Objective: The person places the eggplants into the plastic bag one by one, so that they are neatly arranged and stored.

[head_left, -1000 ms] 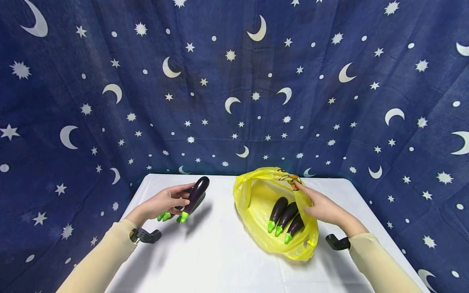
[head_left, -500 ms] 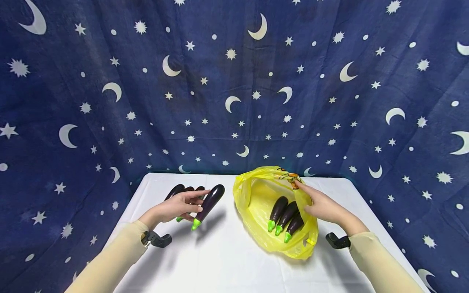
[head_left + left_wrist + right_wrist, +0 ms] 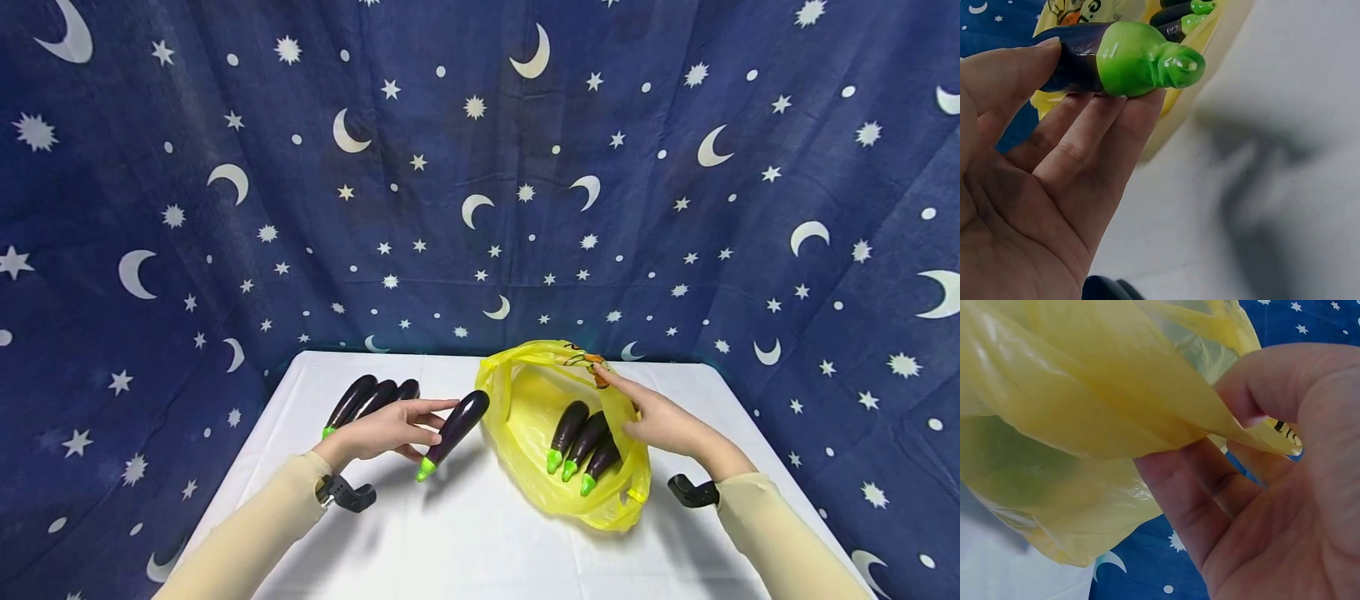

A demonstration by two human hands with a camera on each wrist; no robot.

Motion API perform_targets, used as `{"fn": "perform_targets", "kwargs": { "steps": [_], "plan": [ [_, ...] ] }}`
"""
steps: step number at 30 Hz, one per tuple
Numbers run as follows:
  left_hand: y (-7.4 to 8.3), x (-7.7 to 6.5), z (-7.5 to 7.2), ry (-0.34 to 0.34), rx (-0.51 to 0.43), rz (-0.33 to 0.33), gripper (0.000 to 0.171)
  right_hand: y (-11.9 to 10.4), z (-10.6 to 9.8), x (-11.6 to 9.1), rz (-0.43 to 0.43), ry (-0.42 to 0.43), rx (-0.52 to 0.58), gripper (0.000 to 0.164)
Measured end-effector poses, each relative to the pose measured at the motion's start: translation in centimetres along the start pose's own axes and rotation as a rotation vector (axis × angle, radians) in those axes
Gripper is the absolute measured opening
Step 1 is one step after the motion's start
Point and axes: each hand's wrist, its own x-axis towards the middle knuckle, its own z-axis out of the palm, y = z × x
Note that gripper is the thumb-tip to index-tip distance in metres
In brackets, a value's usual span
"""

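- Eggplant (image 3: 459, 427), one: I am pinching it between the thumb and fingertips of my left hand (image 3: 384, 431), green end low and towards me, probably leaving the dark end free to lead; it is hanging above the table (image 3: 480, 567), near the left side of the yellow bag (image 3: 517, 477).
- Mouth, gaping: my right hand (image 3: 663, 422) is pinching the bag's right rim, seemingly for easy access, towards the table's far edge.
- Bagged trio (image 3: 587, 437): lying side by side, stems towards me.
- Loose trio (image 3: 372, 400): lying near the table's far left corner, partly hidden behind my left hand, perhaps within easy reach.
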Motion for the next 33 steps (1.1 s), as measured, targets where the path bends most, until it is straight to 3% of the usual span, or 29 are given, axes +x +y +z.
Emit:
{"fn": "perform_targets", "kwargs": {
  "steps": [11, 16, 23, 33],
  "plan": [
    [0.4, 2.1, 1.8, -0.053, -0.020, 0.018, 0.064, -0.7, -0.4, 0.1, 0.073, -0.052, 0.028, 0.097],
    [0.9, 3.4, 3.1, -0.058, -0.025, 0.027, 0.064, -0.7, -0.3, 0.2, 0.063, -0.052, 0.035, 0.098],
    [1.8, 6.1, 4.6, -0.069, -0.022, 0.051, 0.064, -0.5, -0.2, 0.5, 0.037, -0.038, 0.019, 0.098],
    [2.5, 9.9, 6.8, -0.012, -0.009, 0.031, 0.064, -0.5, -0.1, 0.7, 0.037, -0.033, 0.015, 0.096]
  ]
}}
